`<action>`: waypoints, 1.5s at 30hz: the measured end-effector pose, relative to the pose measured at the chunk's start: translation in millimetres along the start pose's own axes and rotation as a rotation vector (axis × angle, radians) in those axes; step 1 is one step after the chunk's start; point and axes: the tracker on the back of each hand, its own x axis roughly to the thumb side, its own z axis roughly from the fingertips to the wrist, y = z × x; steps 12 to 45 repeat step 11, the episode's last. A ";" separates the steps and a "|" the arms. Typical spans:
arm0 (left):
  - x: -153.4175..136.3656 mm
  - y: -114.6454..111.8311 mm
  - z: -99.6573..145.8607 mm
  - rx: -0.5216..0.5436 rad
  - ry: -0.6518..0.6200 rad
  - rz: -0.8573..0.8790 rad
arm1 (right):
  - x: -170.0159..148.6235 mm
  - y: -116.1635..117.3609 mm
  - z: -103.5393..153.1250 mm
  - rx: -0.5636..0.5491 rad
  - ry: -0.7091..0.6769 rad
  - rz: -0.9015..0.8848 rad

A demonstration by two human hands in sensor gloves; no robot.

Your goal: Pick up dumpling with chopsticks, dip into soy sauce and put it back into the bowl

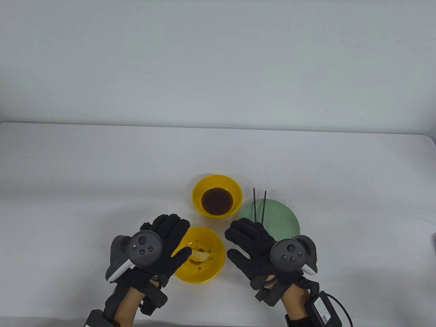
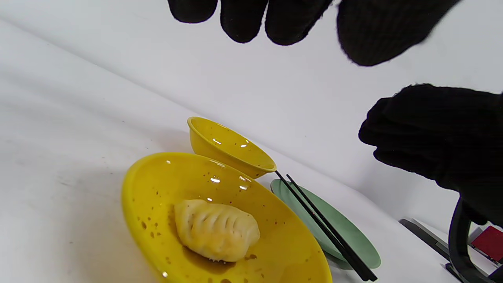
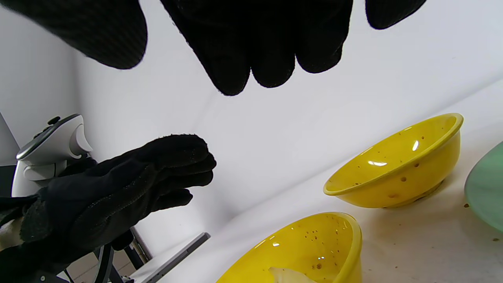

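A pale dumpling [image 1: 200,255] [image 2: 216,230] lies in the near yellow bowl [image 1: 211,269] [image 2: 157,196] [image 3: 334,236], in a smear of brown sauce. Behind it stands a second yellow bowl [image 1: 201,187] [image 2: 228,145] [image 3: 397,169] holding dark soy sauce [image 1: 217,201]. Two black chopsticks [image 1: 259,206] [image 2: 326,228] rest side by side on a green plate [image 1: 282,218] [image 2: 353,236] [image 3: 485,188]. My left hand [image 1: 167,238] [image 3: 165,173] hovers with straight fingers over the dumpling bowl's left edge and holds nothing. My right hand [image 1: 247,238] [image 2: 428,133] hangs flat between dumpling bowl and plate, empty, fingertips near the chopsticks' near ends.
The white table [image 1: 102,177] spreads to left, right and back, ending at a pale wall. Small brown sauce specks dot the surface near the plate. A black power adapter [image 1: 322,308] with its cable lies by my right wrist.
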 end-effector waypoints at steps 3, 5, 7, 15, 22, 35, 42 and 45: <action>-0.3 -1.8 -1.1 -0.012 0.006 -0.009 | 0.8 0.4 -0.2 0.009 0.000 0.006; -0.4 -3.0 -1.7 -0.019 0.009 -0.012 | 1.4 1.7 -0.6 0.017 0.000 0.010; -0.3 -3.9 -2.1 -0.024 0.013 -0.018 | 1.3 3.2 -1.0 0.027 0.004 0.010; -1.8 -6.8 -3.8 -0.043 0.028 -0.028 | -1.2 8.5 -2.7 0.070 0.027 0.014; -1.8 -6.8 -3.8 -0.043 0.028 -0.028 | -1.2 8.5 -2.7 0.070 0.027 0.014; -1.8 -6.8 -3.8 -0.043 0.028 -0.028 | -1.2 8.5 -2.7 0.070 0.027 0.014; -1.8 -6.8 -3.8 -0.043 0.028 -0.028 | -1.2 8.5 -2.7 0.070 0.027 0.014; -1.8 -6.8 -3.8 -0.043 0.028 -0.028 | -1.2 8.5 -2.7 0.070 0.027 0.014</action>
